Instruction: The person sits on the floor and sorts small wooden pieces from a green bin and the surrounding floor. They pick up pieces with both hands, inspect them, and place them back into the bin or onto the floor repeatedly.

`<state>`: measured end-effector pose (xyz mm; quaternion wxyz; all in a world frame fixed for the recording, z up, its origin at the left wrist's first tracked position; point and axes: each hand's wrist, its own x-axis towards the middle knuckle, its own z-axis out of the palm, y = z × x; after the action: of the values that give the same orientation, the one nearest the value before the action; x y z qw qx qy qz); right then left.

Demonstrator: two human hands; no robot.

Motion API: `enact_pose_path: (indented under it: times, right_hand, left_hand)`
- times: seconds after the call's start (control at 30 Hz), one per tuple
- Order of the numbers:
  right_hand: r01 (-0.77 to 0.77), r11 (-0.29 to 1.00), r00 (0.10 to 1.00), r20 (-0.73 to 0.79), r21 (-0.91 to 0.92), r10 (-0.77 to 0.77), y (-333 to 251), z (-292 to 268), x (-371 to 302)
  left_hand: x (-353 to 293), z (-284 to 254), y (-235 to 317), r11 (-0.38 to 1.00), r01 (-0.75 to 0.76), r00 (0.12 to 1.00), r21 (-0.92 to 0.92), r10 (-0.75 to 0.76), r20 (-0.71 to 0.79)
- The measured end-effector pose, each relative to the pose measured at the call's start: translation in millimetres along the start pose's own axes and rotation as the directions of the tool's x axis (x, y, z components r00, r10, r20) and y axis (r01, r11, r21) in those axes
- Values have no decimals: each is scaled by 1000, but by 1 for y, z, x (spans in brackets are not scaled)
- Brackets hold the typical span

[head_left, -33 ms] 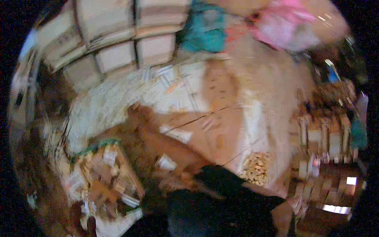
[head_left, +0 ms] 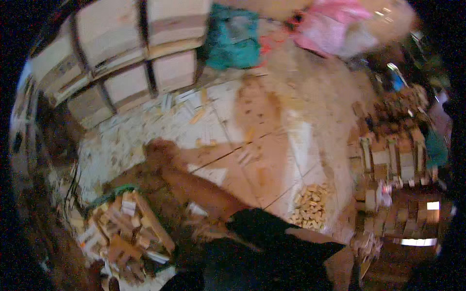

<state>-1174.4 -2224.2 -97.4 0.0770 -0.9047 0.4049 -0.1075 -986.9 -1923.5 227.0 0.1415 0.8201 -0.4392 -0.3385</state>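
Blur and dim light keep me from making out either of my hands for certain. A bare limb [head_left: 208, 189] runs from dark cloth [head_left: 262, 225] at the lower middle toward the left; it looks like a leg, and its rounded end [head_left: 160, 151] lies on the pale floor. Below that end stands a crate [head_left: 154, 218] with a green rim, full of light wood pieces. Among them is a brown shape [head_left: 124, 250] that I cannot identify. To the right of the limb, a heap of small wooden blocks [head_left: 310, 206] lies on the floor.
Pale stacked boxes or panels [head_left: 119, 43] line the far left. A teal bag [head_left: 233, 41] and a pink sack [head_left: 327, 26] sit at the back. Stacked wood pieces [head_left: 386, 160] crowd the right side. Wood scraps [head_left: 196, 111] lie on the tiled floor [head_left: 223, 89], which has brown patches.
The whole view has shifted, so most things stand further left and slightly lower in the picture. Blur has eased. No object visibly moved on its own.
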Motion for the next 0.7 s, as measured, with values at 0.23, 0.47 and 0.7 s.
enact_pose_path:
  times: [0.23, 0.47, 0.7]
  right_hand:
    - [242, 899, 967, 11, -365, -255, -44, -37, -82]
    - [-682, 676, 576, 774, 279, 261, -33, -33, -157]
    - [-617, 558, 766, 587, 554, 263, -22, -35, -145]
  left_hand:
    - [-23, -10, 4, 984, 100, 995, -148, -98, 21]
    - [-12, 9, -21, 982, -172, 985, -76, 174, 20]
    - [-5, 14, -5, 972, -180, 983, -148, 175, -50]
